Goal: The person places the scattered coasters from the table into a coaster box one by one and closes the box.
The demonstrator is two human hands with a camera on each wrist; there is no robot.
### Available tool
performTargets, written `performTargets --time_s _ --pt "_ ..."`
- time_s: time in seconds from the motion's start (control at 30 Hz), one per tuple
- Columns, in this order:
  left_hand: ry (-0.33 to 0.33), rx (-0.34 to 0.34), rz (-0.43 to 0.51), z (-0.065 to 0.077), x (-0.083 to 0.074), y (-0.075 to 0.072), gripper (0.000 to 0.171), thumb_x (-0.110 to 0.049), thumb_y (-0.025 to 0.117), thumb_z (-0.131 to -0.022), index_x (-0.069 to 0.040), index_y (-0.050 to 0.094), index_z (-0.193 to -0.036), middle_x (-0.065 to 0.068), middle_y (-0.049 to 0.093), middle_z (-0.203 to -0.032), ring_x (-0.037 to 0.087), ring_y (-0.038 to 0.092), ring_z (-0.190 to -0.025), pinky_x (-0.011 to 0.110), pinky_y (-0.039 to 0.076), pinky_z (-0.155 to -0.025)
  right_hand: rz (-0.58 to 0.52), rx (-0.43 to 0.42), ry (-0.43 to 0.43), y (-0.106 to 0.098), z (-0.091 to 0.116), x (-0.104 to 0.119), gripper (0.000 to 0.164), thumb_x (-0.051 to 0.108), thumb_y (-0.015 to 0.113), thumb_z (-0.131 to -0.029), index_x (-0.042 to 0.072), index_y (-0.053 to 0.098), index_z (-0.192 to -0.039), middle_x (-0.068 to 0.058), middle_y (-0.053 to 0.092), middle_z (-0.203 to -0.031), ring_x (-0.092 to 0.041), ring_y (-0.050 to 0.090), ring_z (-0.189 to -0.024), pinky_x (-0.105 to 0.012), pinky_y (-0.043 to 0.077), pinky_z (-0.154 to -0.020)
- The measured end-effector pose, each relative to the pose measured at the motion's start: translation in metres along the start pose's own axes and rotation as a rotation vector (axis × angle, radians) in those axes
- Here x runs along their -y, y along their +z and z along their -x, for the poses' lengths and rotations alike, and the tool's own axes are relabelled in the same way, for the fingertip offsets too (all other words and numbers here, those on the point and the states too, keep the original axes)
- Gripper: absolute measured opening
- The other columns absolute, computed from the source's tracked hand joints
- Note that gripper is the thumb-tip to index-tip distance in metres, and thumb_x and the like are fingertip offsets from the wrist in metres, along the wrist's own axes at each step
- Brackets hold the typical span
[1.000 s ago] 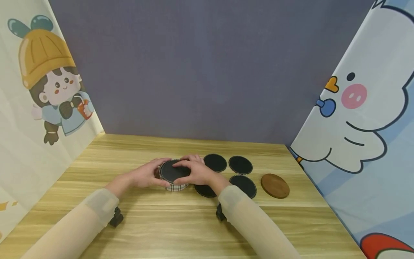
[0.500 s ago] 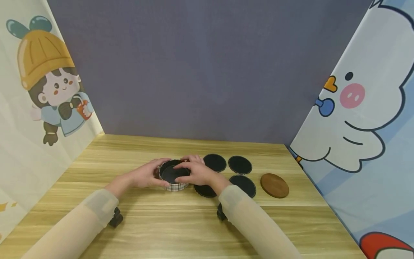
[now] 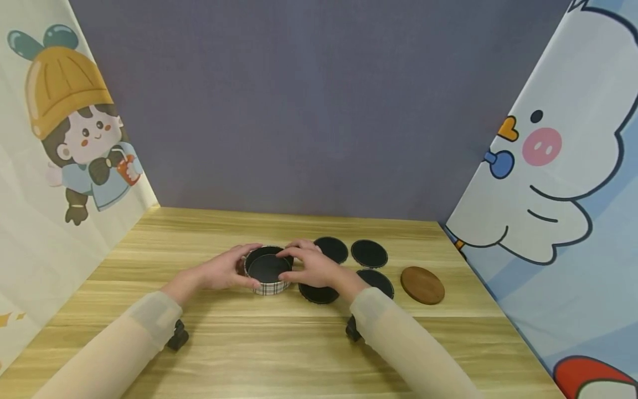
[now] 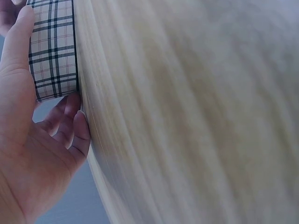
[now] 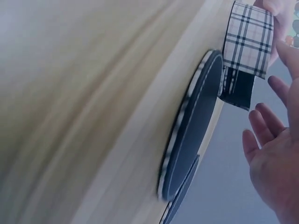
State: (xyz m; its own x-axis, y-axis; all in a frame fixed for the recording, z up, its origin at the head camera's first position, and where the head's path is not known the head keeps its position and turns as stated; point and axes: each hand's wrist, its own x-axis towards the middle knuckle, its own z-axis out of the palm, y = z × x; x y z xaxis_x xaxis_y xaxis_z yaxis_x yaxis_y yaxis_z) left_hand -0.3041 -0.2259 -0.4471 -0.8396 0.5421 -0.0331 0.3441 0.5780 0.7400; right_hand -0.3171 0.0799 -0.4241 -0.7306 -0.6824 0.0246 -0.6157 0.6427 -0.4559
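Plaid round fabric holder [image 3: 268, 270] stands on the wooden bench [image 3: 279, 343], and the black round coaster [image 3: 269, 267] that sat level with its rim a second ago now lies sunk inside it. The left hand [image 3: 223, 271] grips the holder's wall with curled fingers. The right hand [image 3: 311, 267] has slid aside, fingers released and straight, over the loose black coasters [image 3: 369, 253].

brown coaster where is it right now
In the head view the brown coaster lies on the wooden table, farthest right, just past the black coasters and clear of both hands.
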Motion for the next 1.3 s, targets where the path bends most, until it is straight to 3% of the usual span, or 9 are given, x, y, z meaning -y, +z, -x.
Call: performTargets --time_s 0.1,0.23,0.43,0.7,0.97,1.17,1.3 --pt "0.002 -0.004 0.002 0.000 0.001 0.000 0.111 -0.039 0.091 -0.093 -0.006 0.022 -0.174 0.034 0.039 -0.163 0.030 0.068 -0.123 0.048 0.055 -0.105 -0.032 -0.002 -0.014 -0.004 0.012 -0.003 0.055 0.049 0.071 -0.107 0.027 0.061 -0.156 -0.004 0.051 -0.163 -0.030 0.047 -0.152 -0.057 0.040 -0.126" --pt "0.008 -0.018 0.000 0.000 0.001 0.001 0.112 -0.038 0.092 -0.091 -0.005 0.024 -0.173 0.034 0.041 -0.161 0.034 0.067 -0.126 0.052 0.055 -0.108 -0.079 0.000 -0.031 -0.011 0.032 -0.010 0.052 0.043 0.071 -0.108 0.020 0.063 -0.154 -0.007 0.059 -0.150 -0.023 0.066 -0.125 -0.045 0.057 -0.106" --pt "0.005 -0.032 -0.013 0.000 0.000 0.001 0.113 -0.038 0.094 -0.089 -0.004 0.026 -0.173 0.034 0.044 -0.158 0.036 0.067 -0.126 0.056 0.056 -0.110 -0.110 0.026 -0.028 -0.020 0.065 -0.028 0.050 0.040 0.069 -0.110 0.016 0.063 -0.154 -0.007 0.063 -0.140 -0.014 0.065 -0.107 -0.035 0.057 -0.093" --pt "0.005 -0.031 -0.036 -0.001 0.001 0.002 0.113 -0.040 0.094 -0.089 -0.005 0.027 -0.173 0.034 0.045 -0.157 0.033 0.066 -0.123 0.056 0.055 -0.109 -0.124 -0.001 0.009 -0.036 0.114 -0.058 0.052 0.042 0.071 -0.108 0.015 0.064 -0.152 -0.010 0.065 -0.133 -0.011 0.064 -0.098 -0.030 0.057 -0.085" --pt "0.016 -0.019 0.012 -0.001 0.001 0.002 0.112 -0.036 0.094 -0.089 -0.003 0.026 -0.173 0.034 0.043 -0.160 0.033 0.068 -0.123 0.052 0.057 -0.108 -0.100 -0.042 0.099 -0.053 0.154 -0.090 0.056 0.047 0.071 -0.107 0.014 0.064 -0.152 -0.010 0.064 -0.138 -0.012 0.065 -0.105 -0.030 0.057 -0.086" --pt "0.010 -0.021 0.011 0.000 0.000 0.002 0.112 -0.037 0.094 -0.089 -0.004 0.026 -0.173 0.035 0.041 -0.161 0.036 0.067 -0.126 0.054 0.056 -0.109 -0.081 -0.071 0.212 -0.063 0.173 -0.109 0.059 0.055 0.071 -0.105 0.019 0.064 -0.151 -0.008 0.066 -0.136 -0.017 0.066 -0.103 -0.031 0.057 -0.080" --pt "0.015 -0.020 0.009 -0.001 -0.001 0.002 0.112 -0.036 0.094 -0.089 -0.003 0.026 -0.172 0.035 0.042 -0.160 0.033 0.068 -0.123 0.050 0.055 -0.107 -0.048 -0.076 0.242 -0.066 0.179 -0.115 0.060 0.055 0.073 -0.104 0.018 0.065 -0.150 -0.008 0.066 -0.132 -0.017 0.067 -0.103 -0.032 0.058 -0.082"
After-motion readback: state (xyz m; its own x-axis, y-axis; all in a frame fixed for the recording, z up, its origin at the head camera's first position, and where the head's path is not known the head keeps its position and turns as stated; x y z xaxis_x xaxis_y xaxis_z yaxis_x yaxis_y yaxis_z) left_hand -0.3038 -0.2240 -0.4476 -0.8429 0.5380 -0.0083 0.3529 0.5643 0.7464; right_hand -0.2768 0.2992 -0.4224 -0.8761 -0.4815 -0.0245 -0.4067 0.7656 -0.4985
